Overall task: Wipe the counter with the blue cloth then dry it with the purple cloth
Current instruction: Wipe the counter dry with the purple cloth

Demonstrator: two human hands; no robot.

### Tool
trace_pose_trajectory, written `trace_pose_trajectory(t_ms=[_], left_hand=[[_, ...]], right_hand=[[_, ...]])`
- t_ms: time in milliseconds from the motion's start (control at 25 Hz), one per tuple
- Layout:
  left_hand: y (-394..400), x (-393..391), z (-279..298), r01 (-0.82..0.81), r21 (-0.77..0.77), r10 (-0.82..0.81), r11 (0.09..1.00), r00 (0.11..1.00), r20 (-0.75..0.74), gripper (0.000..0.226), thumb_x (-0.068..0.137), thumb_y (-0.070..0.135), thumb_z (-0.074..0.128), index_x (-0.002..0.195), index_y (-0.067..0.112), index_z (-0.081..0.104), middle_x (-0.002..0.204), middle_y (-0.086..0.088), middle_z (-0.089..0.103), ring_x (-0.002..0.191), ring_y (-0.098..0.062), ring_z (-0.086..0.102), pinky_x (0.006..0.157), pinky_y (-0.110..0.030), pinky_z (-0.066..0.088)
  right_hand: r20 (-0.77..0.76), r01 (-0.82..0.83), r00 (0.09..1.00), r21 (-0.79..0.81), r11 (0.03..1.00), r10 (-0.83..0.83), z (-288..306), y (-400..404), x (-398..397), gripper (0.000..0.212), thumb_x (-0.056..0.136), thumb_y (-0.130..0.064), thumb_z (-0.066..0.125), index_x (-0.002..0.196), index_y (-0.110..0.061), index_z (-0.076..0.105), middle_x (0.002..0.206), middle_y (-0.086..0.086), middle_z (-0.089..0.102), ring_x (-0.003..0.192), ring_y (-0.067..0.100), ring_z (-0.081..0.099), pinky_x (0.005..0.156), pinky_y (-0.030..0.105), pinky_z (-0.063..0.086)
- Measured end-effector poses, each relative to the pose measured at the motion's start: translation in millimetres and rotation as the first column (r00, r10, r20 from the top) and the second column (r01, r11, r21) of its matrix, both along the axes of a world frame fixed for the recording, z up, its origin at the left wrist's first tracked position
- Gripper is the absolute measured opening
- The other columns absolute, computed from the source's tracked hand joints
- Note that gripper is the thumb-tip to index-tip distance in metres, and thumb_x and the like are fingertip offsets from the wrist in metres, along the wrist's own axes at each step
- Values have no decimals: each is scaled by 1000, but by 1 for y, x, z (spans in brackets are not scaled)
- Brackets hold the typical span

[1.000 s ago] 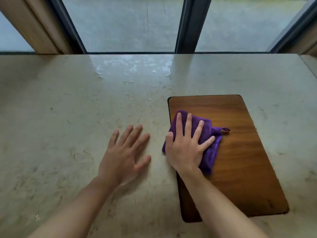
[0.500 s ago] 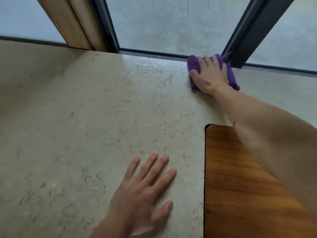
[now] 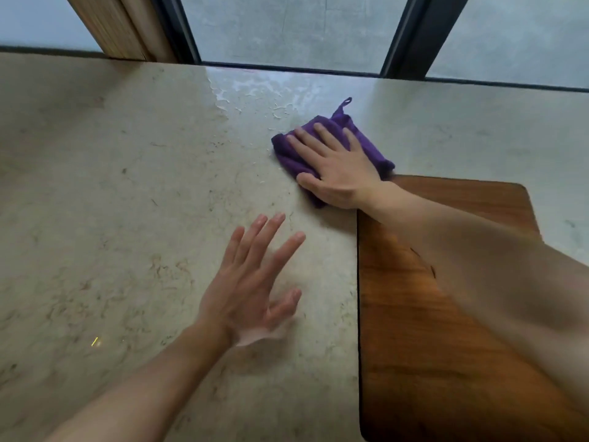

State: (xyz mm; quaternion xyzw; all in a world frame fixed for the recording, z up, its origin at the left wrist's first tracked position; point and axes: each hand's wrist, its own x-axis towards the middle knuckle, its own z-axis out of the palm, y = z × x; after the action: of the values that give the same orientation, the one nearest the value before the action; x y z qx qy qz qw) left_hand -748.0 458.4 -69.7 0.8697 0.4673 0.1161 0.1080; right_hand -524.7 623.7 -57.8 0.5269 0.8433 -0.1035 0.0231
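Two bare hands work over the pale, veined stone worktop [image 3: 95, 218]. Nearest, the left hand [image 3: 251, 282] lies open with its fingers spread and straight, low over or resting on the stone and holding nothing; blur hides whether the palm touches. To its right a brown wooden cutting board [image 3: 430, 346] lies flat on the worktop, the right forearm crossing over it. Beyond the board's far left corner, the right hand [image 3: 338, 167] presses flat, fingers straight and slightly fanned, on the folded purple cloth [image 3: 288, 154], which sits on the stone just short of a film of broken wet streaks [image 3: 255, 94] near the window frame [image 3: 411, 36]. The cloth looks thick and plush, with a small hanging loop pointing away. To dry well, the palm should probably keep even pressure and sweep overlapping strokes through that wet patch.
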Motion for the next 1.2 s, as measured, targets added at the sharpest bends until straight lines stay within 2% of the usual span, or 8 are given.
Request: trace_pose_trajectory(t_ms=[240,400,560,720,880,1000,1120,1200], left_hand=[[1,-3,-3,-42,88,22,995,977,212,66,97,51,37,155,27,18,165,-11,12,152,-30,14,119,-61,11],[-19,-14,7,-182,127,139,975,947,291,59,101,47,28,155,24,25,165,-10,15,152,-29,16,120,-58,7],[-65,-70,2,-196,99,176,976,967,184,62,101,52,22,157,25,20,166,-6,9,153,-27,6,122,-53,0],[-85,-124,-1,-253,44,246,966,961,123,68,96,57,19,157,28,17,167,-4,5,153,-25,2,123,-50,-4],[-90,-164,1,-373,-2,370,928,919,135,71,93,60,18,156,28,15,167,-4,5,153,-25,2,121,-50,-4],[-73,-185,3,-474,-33,475,880,872,123,66,97,54,25,156,27,15,166,-8,5,152,-29,2,121,-56,-3],[-45,-192,6,-524,-42,526,851,846,85,60,101,45,32,156,26,15,166,-10,5,152,-31,3,120,-59,-1],[-30,-192,2,-513,-27,514,858,858,13,62,100,49,27,156,28,14,166,-9,1,152,-31,1,119,-60,-1]], right_hand=[[29,64,998,18,998,-64,1,-152,-37,66,100,-61,13,159,-37,-1,168,-12,-4,154,16,-11,122,55,-6],[36,134,990,54,990,-136,2,-270,-59,66,99,-58,17,160,-36,5,168,-13,3,155,18,-5,123,54,-1],[43,230,973,-37,973,-228,3,-383,-75,70,96,-59,21,158,-40,-5,165,-18,-10,153,12,-17,122,52,-6],[49,370,927,46,928,-372,-4,-486,-96,73,95,-56,32,160,-35,7,168,-12,4,155,16,-2,121,56,10],[-13,693,719,98,714,-695,-11,-547,-133,72,94,-52,34,160,-28,19,166,-5,17,154,22,12,118,63,17],[-10,828,556,85,554,-831,-15,-553,-181,71,95,-50,31,159,-22,22,167,-1,18,154,25,15,116,67,16],[0,879,472,72,471,-882,-17,-533,-209,71,97,-50,27,159,-17,21,167,2,17,153,30,16,113,73,17],[-13,886,461,66,460,-887,-16,-500,-213,72,96,-50,29,159,-15,22,167,3,18,153,32,19,111,75,17]])
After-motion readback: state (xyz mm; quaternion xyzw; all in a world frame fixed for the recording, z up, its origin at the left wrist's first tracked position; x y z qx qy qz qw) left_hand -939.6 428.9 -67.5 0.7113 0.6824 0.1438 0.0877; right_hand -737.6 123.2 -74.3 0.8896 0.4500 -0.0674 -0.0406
